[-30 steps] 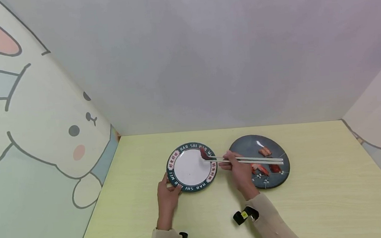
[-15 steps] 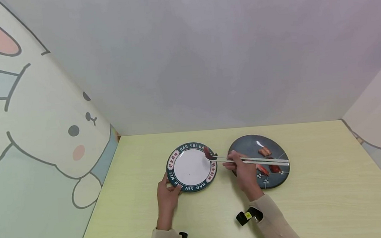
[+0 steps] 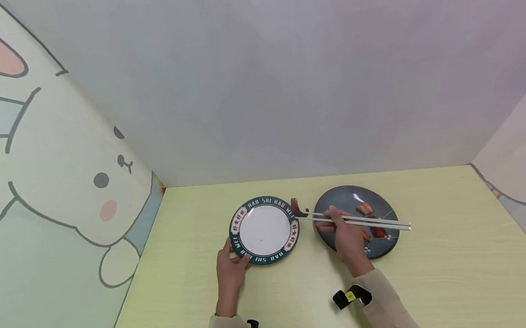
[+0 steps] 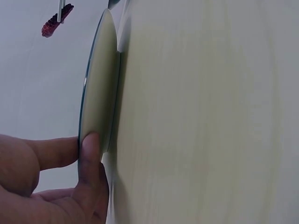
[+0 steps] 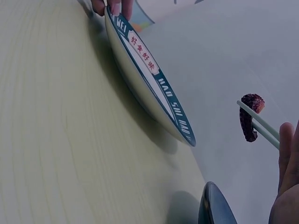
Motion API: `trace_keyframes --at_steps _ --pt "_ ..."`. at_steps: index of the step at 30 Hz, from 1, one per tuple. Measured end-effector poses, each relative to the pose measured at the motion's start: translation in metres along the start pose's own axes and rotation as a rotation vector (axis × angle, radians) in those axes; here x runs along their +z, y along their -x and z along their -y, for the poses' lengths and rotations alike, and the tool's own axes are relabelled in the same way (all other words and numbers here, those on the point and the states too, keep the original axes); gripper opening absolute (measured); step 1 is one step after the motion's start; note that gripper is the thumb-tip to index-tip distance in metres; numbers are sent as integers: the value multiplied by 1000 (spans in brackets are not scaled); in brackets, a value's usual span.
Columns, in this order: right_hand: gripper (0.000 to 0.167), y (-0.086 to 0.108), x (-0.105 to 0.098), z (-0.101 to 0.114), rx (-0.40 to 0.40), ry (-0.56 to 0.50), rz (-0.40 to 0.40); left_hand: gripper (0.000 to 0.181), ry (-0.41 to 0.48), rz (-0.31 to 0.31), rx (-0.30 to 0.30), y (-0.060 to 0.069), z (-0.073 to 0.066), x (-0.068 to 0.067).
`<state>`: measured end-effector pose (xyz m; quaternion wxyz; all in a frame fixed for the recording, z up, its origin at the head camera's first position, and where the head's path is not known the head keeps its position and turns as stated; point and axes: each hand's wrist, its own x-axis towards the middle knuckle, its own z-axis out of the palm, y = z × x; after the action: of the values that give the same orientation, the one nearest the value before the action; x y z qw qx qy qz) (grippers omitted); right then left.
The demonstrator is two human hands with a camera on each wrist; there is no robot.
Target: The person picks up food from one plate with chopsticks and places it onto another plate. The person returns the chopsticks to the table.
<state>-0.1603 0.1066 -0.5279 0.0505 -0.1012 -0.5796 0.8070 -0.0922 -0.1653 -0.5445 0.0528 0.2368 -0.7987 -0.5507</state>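
My left hand (image 3: 231, 272) grips the near-left rim of a white plate (image 3: 263, 231) with a dark green lettered border. A pair of pale chopsticks (image 3: 379, 223) is held in my right hand (image 3: 349, 242). Between their tips hangs a dark red, curled octopus tentacle (image 5: 247, 116) with bumpy suckers. In the head view, it appears in the gap between the two plates; the wrist views show it raised above the table. My right hand is over the left part of a dark blue-grey plate (image 3: 337, 199), hiding some of it.
On the dark plate lie a pinkish striped piece (image 3: 365, 208), a glossy red piece (image 3: 378, 231) and a partly hidden red-orange piece (image 3: 366, 235). The pale wooden table (image 3: 446, 252) meets a grey wall (image 3: 304, 104) at the back.
My right hand has moved right, carrying the chopsticks and tentacle from above the white plate's right side to beyond its rim. My left hand and both plates stay put.
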Motion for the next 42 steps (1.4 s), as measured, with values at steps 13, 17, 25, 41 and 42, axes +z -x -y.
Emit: trace_keyframes --at_steps 13,17,25,41,42 --pt "23 -2 -17 7 -30 -75 -10 78 -5 -10 -7 0 -1 1" --pt "21 -3 -21 8 -32 -120 -23 79 -1 -9 -8 0 0 1" --pt "27 -4 -30 13 11 -59 -61 79 -1 2 -6 0 1 0" --pt "31 -9 -48 15 31 -157 -144 79 6 3 -12 0 1 1" --pt "31 -9 -49 15 31 -168 -145 79 11 2 -14 0 1 1"
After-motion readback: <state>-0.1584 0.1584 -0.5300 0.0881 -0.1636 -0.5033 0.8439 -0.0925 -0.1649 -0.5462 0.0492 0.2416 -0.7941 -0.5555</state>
